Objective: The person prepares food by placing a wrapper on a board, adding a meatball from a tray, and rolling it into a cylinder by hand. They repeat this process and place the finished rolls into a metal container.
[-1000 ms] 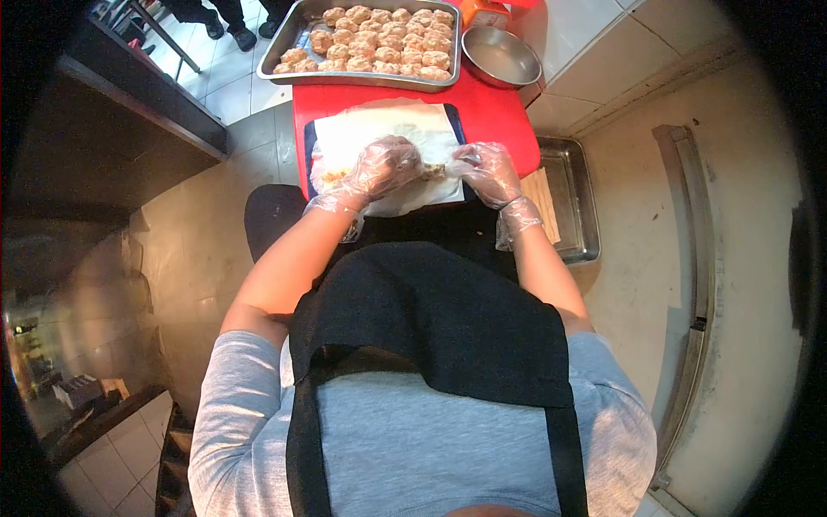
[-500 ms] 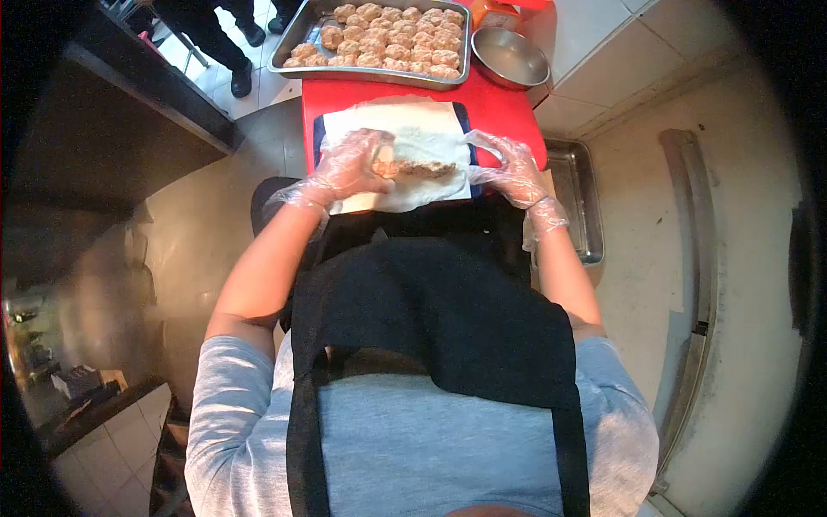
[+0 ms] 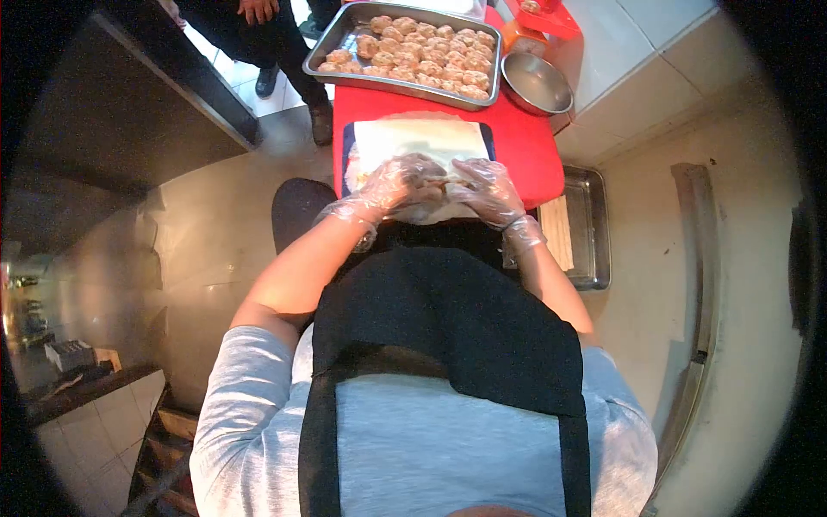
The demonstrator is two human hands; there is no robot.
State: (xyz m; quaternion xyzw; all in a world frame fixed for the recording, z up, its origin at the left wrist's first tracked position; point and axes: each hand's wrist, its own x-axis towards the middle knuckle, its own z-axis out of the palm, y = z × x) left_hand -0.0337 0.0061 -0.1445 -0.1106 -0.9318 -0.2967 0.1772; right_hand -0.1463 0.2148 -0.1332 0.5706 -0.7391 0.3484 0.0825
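A pale, thin wrapper sheet (image 3: 418, 142) lies on a dark blue board (image 3: 348, 138) in front of me. My left hand (image 3: 401, 183), in a clear plastic glove, is closed on the sheet's near part, fingers bent. Close beside it, my gloved right hand (image 3: 487, 188) has its fingers curled over the same near part. Between the hands, the sheet's near side is folded over. The strip of filling seen earlier is mostly hidden by fingers and sheet.
A metal tray (image 3: 388, 88) of meat portions (image 3: 431, 56) stands at the far end of the red table (image 3: 525, 159). A metal bowl (image 3: 538, 84) and an orange scale (image 3: 524, 39) are to its right. Another tray (image 3: 594, 228) sits lower right. A person (image 3: 289, 65) stands at far left.
Both hands have come together at the sheet's near side; the right hand moved in from the right edge. The filling is now mostly covered. The view has shifted, and a person's hand shows at the top.
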